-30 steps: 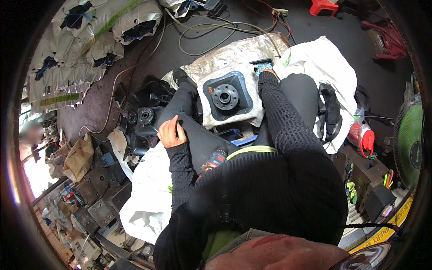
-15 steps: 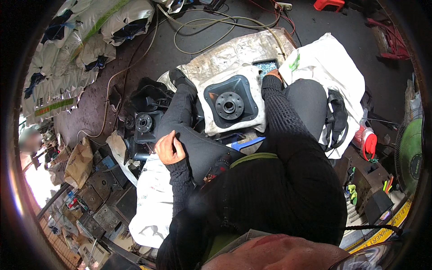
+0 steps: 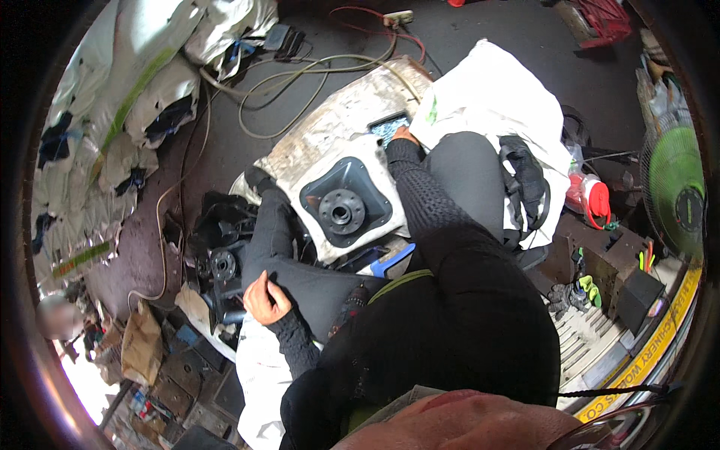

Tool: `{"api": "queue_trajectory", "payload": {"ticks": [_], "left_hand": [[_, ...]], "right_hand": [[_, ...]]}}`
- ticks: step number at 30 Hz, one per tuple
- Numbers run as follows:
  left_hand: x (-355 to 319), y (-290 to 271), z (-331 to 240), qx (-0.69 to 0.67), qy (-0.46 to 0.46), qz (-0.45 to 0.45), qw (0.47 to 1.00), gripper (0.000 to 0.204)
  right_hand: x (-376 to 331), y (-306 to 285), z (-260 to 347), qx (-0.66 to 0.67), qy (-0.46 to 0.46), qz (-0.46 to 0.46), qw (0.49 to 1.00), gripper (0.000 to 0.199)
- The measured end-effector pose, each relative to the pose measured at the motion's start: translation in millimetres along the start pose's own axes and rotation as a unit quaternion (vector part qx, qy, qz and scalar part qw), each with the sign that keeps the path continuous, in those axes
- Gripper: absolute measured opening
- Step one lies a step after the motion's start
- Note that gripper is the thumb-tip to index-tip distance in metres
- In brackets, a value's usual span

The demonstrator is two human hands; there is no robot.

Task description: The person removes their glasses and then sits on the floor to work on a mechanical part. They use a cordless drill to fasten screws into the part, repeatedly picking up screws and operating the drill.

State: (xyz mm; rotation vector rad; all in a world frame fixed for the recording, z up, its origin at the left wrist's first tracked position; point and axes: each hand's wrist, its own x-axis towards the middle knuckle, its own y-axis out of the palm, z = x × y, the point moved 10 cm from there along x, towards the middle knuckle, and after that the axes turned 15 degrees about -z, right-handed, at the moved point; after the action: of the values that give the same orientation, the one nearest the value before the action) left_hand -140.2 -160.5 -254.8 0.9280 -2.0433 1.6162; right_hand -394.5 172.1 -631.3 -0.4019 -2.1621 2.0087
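Reaching toward the upper middle of the frame, the right hand (image 3: 406, 135) is at the edge of a dark tray (image 3: 377, 124) of small bluish metal pieces (image 3: 389, 130). Its fingers are mostly hidden by the hand and dark sleeve, so whether they grip a piece cannot be told. The left hand (image 3: 266, 298), left of centre, sits at the left trouser leg (image 3: 315, 289), palm inward, fingers loosely bent and thumb apart, with nothing visible in its grasp; whether it touches the leg is unclear.

Near the centre, between the legs, a black flared housing (image 3: 358, 196) with a squarish rim and a round, holed flange facing up rests on a white padded support (image 3: 390, 234). Neither hand touches it. A blue-handled object (image 3: 394, 260) lies just below the support.

A similar black part (image 3: 223, 265) lies left of the leg. A stained sheet (image 3: 300, 139) spreads beneath the tray, and a white sack (image 3: 495, 82) lies at upper right. A green fan (image 3: 675, 187) stands at the right edge.
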Motion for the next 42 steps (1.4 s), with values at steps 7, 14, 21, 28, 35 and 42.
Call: {"api": "queue_trajectory", "payload": {"ticks": [7, 14, 21, 28, 35, 42], "left_hand": [[0.6, -1.2, -3.8, 0.022, 0.011, 0.003, 1.0, 0.019], [-3.0, -2.2, 3.3, 0.022, 0.007, -0.001, 1.0, 0.023], [-1.7, -1.0, 1.9, 0.01, 0.028, -0.004, 1.0, 0.022], [-0.3, 3.8, -0.4, 0.013, 0.022, -0.001, 1.0, 0.022], [0.9, -2.4, 0.3, 0.005, 0.03, -0.011, 0.999, 0.022], [4.2, -1.0, -1.7, 0.024, 0.038, -0.013, 0.999, 0.021]], "right_hand": [[-0.2, 20.0, -1.0, 0.122, 0.068, 0.077, 0.987, 0.028], [0.4, 15.8, 18.2, 0.053, -0.017, 0.041, 0.998, 0.036], [-0.3, 8.3, 12.4, 0.113, 0.033, 0.151, 0.982, 0.04], [10.1, 46.0, 6.0, 0.054, 0.048, 0.157, 0.985, 0.05], [0.3, 31.3, 19.6, 0.064, 0.005, 0.188, 0.98, 0.059], [1.3, 16.4, 12.9, 0.183, 0.062, 0.133, 0.972, 0.037]]}}
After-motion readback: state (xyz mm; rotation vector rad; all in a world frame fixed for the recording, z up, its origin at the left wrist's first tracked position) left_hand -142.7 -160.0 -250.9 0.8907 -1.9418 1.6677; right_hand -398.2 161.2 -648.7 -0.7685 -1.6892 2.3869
